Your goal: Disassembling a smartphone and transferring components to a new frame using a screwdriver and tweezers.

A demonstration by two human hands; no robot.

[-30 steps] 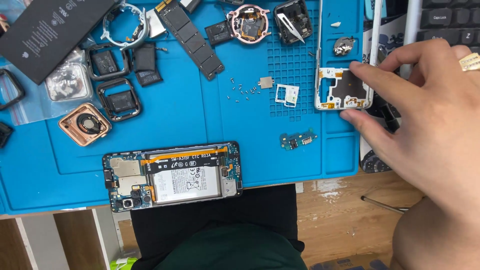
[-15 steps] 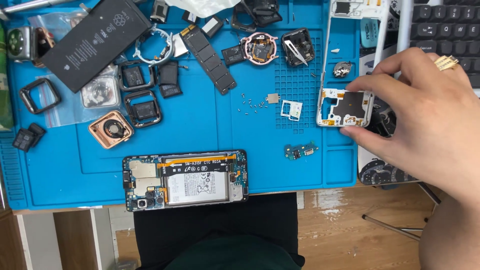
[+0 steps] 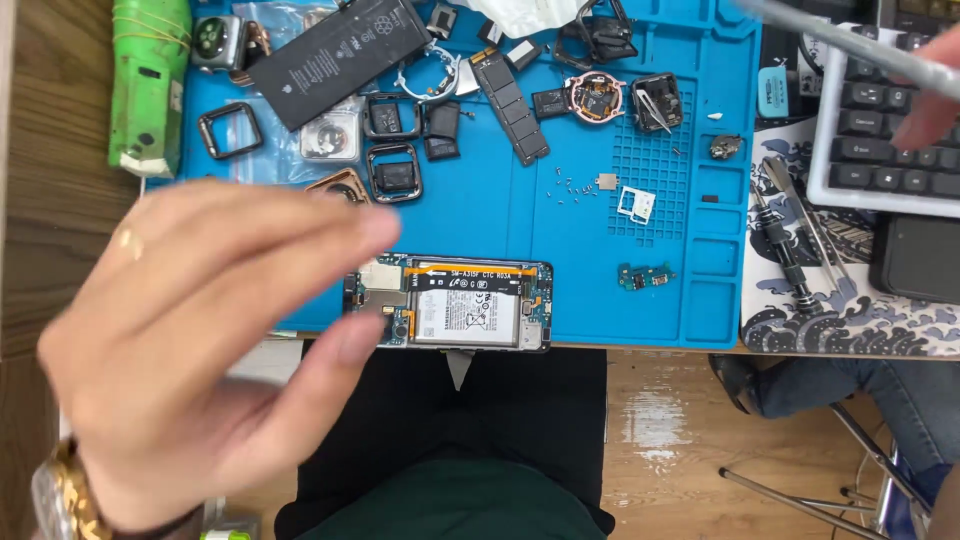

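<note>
Hands first: my left hand fills the lower left of the head view, blurred, fingers spread loose with nothing in them, and its fingertips hover right beside the left end of the opened phone. I can't tell if they actually touch it. A gold watch sits on that wrist. The phone lies back-off at the near edge of the blue repair mat, white battery and orange flex cable showing.

My right hand is way off at the top right, over the keyboard, also blurred. A long pale strip runs past it, and it looks pinched in the fingers, but honestly I can't tell for sure.

Rest of the mat is a mess: big black battery and several square watch cases at the top left, a small charging-port board and a white SIM tray to the right of the phone, tiny screws between. A green tool lies on the wooden table, just off the mat's left edge.
</note>
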